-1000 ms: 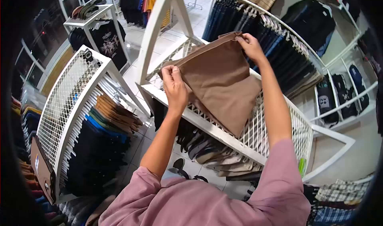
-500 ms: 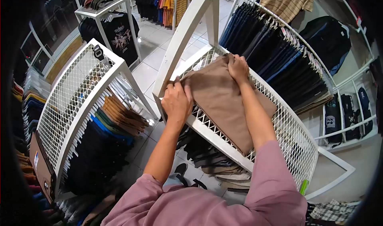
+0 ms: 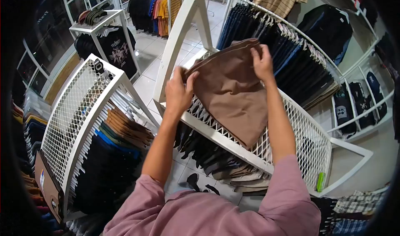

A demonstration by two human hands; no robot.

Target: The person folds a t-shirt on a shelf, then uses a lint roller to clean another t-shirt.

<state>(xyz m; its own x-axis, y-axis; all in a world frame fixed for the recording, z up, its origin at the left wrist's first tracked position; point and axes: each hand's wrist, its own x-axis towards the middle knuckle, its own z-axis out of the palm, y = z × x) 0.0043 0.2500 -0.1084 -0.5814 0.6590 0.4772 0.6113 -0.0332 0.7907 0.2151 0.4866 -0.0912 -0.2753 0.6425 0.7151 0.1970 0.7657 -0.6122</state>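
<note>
A brown garment (image 3: 233, 98), which looks like folded trousers, lies partly on the white mesh top of a rack (image 3: 298, 129). Its far edge, apparently the waistband, is lifted off the mesh. My left hand (image 3: 179, 93) pinches the left corner between thumb and fingers. At the far right corner, my right hand (image 3: 262, 64) grips the same edge, thumb on the near side. The lower end of the cloth narrows toward me and rests on the mesh.
Dark trousers (image 3: 208, 154) hang beneath this rack. To the left stands another mesh-topped rack (image 3: 71, 115) with hanging clothes. Jeans (image 3: 266, 48) line a rail at the back right. A white frame post (image 3: 177, 40) rises beside my left hand. A green item (image 3: 320, 182) sits at the rack's right end.
Both hands have raised the far edge of the brown trousers off the mesh. My right hand moved slightly right, and the cloth's lower end shifted a little away from me.
</note>
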